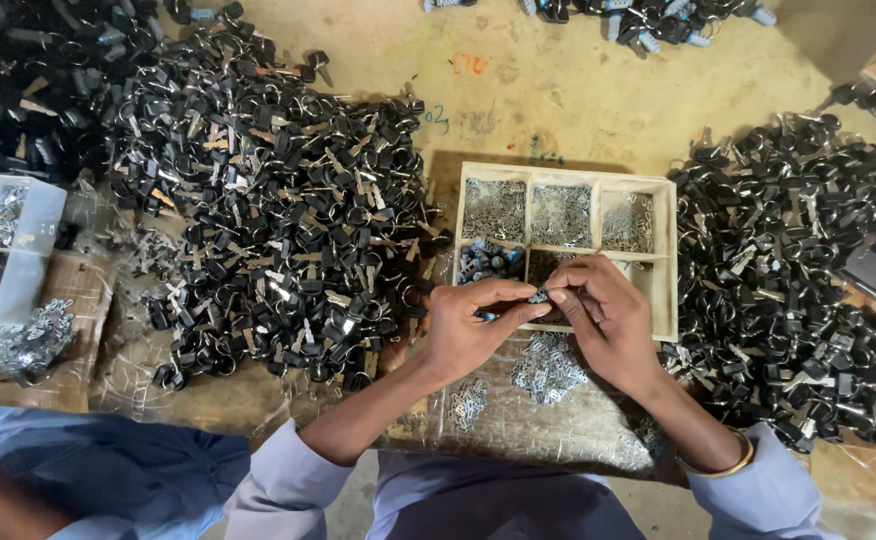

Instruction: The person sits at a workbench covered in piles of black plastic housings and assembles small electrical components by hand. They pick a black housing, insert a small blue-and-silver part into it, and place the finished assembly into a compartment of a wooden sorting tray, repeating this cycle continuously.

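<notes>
Ctr frame: left hand (468, 325) & right hand (606, 318) pinch one small dark lock part (539, 295) betw. fingertips, just above the wooden compartment tray (666, 255), keeping loose pieces within reach.

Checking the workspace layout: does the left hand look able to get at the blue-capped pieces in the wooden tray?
Probably yes: the left hand hovers just below the blue-capped pieces in the open wooden tray, nothing between, though it pinches a small part.

We count two hands at work, the left hand (473, 325) and right hand (606, 320), pinching one small part (538, 295). Behind them sits one wooden tray (666, 255) with six compartments, and beyond lie four heaps of black keys (278, 220).
</notes>
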A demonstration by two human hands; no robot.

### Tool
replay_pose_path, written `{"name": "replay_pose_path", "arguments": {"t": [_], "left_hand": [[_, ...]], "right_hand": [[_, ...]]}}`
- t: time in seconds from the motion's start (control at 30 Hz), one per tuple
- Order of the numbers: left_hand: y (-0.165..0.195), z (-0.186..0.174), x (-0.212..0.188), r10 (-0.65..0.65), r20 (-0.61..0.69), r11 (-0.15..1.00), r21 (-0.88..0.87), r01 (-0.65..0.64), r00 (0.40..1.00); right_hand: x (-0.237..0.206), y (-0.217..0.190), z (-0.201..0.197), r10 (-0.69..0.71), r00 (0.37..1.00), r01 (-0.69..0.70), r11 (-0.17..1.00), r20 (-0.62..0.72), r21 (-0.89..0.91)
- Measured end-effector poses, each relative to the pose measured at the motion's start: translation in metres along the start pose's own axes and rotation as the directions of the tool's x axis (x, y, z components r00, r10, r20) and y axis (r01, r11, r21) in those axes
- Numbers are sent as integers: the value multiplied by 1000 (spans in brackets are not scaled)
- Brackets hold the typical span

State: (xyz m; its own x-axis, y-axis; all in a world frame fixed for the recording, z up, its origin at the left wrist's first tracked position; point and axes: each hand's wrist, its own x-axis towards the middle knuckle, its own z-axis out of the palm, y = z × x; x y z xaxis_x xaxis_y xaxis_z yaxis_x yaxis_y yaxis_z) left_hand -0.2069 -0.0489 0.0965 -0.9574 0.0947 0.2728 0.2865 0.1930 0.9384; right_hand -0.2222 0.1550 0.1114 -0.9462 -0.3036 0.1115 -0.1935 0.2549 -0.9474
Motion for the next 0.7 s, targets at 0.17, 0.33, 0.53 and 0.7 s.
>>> {"name": "replay_pose_path", "arguments": {"t": [0.17,0.33,0.53,0.7], "left_hand": [[-2,-1,0,-1,-1,1000,17,1,1000],[-5,-1,-1,-20,12,999,-27,20,1000],[-10,-2,-1,24,3,999,-40,-24,1000],[-12,-2,-2,11,17,999,-39,-11,1000]], "right_hand": [[3,2,-2,-90,996,89,995,19,43],[5,-1,-9,-206,979,202,959,-2,-201],[10,-6,-17,-402,907,420,828,130,-371],[8,-6,-17,-386,918,392,850,91,-352]]}}
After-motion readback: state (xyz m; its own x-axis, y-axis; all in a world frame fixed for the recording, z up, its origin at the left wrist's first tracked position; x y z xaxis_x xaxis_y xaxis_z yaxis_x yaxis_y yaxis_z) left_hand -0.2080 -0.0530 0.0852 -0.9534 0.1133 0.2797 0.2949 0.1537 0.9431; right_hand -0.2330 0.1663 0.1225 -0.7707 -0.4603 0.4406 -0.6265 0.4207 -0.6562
